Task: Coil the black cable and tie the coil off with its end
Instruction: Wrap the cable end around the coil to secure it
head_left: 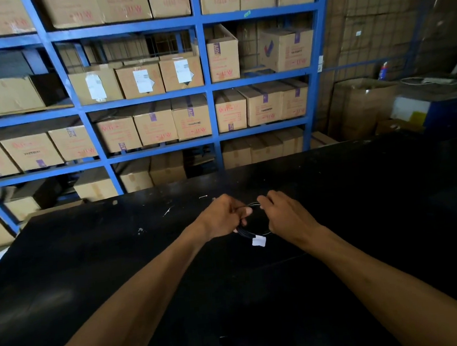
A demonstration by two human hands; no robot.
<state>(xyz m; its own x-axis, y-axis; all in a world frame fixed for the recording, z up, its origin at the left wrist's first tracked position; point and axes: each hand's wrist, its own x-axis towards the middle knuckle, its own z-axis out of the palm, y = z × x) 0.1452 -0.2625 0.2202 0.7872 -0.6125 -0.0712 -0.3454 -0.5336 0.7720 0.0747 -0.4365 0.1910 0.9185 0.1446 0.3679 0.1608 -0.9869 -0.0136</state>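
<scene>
Black, thin cable [251, 230], formed into a small coil, is held just above the dark bench [119, 267] between both hands. Left hand [222, 218] is clenched on the coil's left side; right hand [284, 213] pinches the upper right arc. A white tag [258, 241] hangs from the lower strand. Judged light, limp and springy: loops likely to slip apart unless gripped across all turns. The free end cannot be made out.
</scene>
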